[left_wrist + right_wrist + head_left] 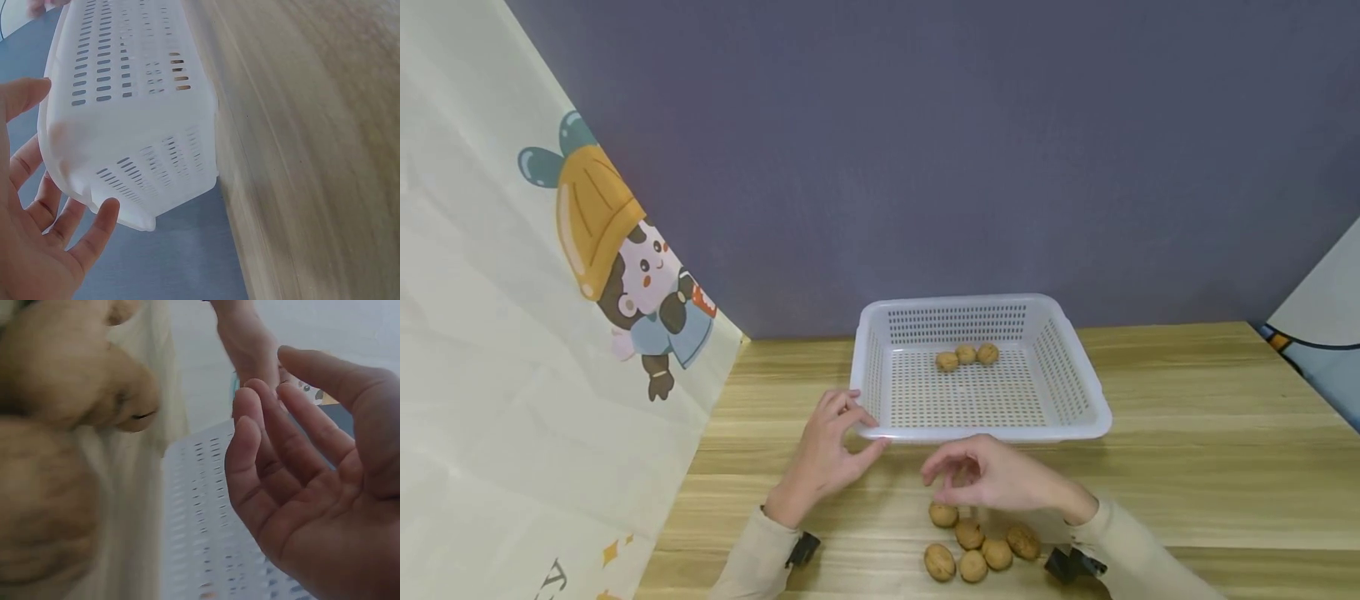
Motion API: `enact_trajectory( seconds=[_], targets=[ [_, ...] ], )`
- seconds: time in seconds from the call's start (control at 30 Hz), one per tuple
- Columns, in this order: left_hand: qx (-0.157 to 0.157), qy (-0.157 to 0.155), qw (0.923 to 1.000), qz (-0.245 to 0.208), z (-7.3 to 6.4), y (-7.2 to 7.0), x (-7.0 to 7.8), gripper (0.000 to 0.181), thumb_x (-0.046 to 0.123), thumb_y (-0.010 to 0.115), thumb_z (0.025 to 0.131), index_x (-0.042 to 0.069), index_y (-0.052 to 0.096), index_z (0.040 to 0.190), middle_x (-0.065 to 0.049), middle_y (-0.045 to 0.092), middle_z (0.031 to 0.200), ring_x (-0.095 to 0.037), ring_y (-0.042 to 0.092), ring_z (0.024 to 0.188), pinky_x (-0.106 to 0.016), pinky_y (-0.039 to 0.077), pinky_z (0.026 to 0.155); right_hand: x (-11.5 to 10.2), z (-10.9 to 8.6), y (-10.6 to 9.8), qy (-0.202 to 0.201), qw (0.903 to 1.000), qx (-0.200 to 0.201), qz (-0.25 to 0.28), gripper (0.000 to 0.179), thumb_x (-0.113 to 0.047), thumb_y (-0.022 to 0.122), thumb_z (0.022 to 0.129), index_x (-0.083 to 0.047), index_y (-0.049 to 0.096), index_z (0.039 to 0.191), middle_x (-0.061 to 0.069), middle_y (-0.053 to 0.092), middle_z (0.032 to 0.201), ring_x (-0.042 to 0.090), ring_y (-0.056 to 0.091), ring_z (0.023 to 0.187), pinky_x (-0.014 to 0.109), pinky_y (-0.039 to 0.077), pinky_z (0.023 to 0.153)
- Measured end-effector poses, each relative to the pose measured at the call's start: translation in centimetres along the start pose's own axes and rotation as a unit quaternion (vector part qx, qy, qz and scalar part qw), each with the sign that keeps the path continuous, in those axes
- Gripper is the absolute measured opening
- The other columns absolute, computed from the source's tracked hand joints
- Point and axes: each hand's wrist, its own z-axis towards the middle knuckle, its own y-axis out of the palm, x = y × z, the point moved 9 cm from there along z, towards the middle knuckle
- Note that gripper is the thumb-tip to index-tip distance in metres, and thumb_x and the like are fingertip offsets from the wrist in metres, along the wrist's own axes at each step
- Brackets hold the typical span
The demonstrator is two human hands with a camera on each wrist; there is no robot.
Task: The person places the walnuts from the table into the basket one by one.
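A white plastic basket point(1075, 421) with slotted walls stands on the table, and three walnuts point(966, 355) lie inside it toward the back. My left hand point(829, 454) holds its front left corner, thumb at the front rim and index finger over the inner edge. In the left wrist view the other fingers point(100, 228) spread along the rim. My right hand point(1000, 475) hovers in front of the basket with fingers loosely bent and nothing between them. Right below its fingertips is a walnut point(943, 515), part of a loose group of several walnuts point(997, 553).
The wooden table point(1187, 417) ends at a dark blue-grey panel point(925, 167) right behind the basket. At the left hangs a pale sheet with a cartoon figure point(647, 267). Each wrist carries a small black device point(803, 550).
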Motion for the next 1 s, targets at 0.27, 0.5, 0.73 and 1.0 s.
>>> enact_trajectory(
  seconds=[0.27,0.5,0.73,1.0],
  targets=[
    [0.001,-0.004,1.0000,-0.002,-0.1,-0.2,-0.1,0.025,0.033,0.089,0.081,0.017,0.073,0.090,-0.012,0.073,0.127,-0.031,0.059,0.132,-0.057,0.052,0.113,1.9,-1.4,0.1,0.016,0.9998,0.003,-0.014,0.034,-0.027,0.080,0.095,-0.008,0.073,0.123,0.008,0.078,0.115,0.003,0.069,0.086,0.025,0.063,0.076],
    [-0.008,-0.005,0.9999,0.002,-0.1,0.1,-0.1,0.024,0.035,0.088,0.083,0.017,0.074,0.092,-0.009,0.073,0.122,-0.029,0.058,0.134,-0.056,0.050,0.115,3.7,-2.6,-0.3,0.041,0.9990,0.011,-0.015,0.036,-0.022,0.082,0.092,-0.007,0.073,0.124,0.006,0.077,0.107,0.004,0.066,0.081,0.023,0.059,0.064],
    [-0.007,-0.005,1.0000,0.004,-0.1,0.0,0.0,0.024,0.034,0.088,0.082,0.017,0.073,0.092,-0.012,0.072,0.127,-0.030,0.059,0.133,-0.056,0.051,0.114,5.2,-2.9,0.2,0.068,0.9974,-0.014,0.021,0.037,-0.023,0.083,0.092,-0.008,0.072,0.125,0.004,0.076,0.117,0.006,0.070,0.083,0.024,0.062,0.071],
    [-0.004,-0.002,1.0000,0.005,0.0,0.0,0.1,0.024,0.034,0.088,0.082,0.017,0.073,0.092,-0.011,0.073,0.125,-0.030,0.059,0.133,-0.056,0.051,0.114,5.6,-3.2,0.9,0.074,0.9952,-0.038,0.052,0.038,-0.021,0.083,0.092,-0.011,0.071,0.127,0.006,0.073,0.121,0.010,0.072,0.084,0.025,0.063,0.071]
  ],
)
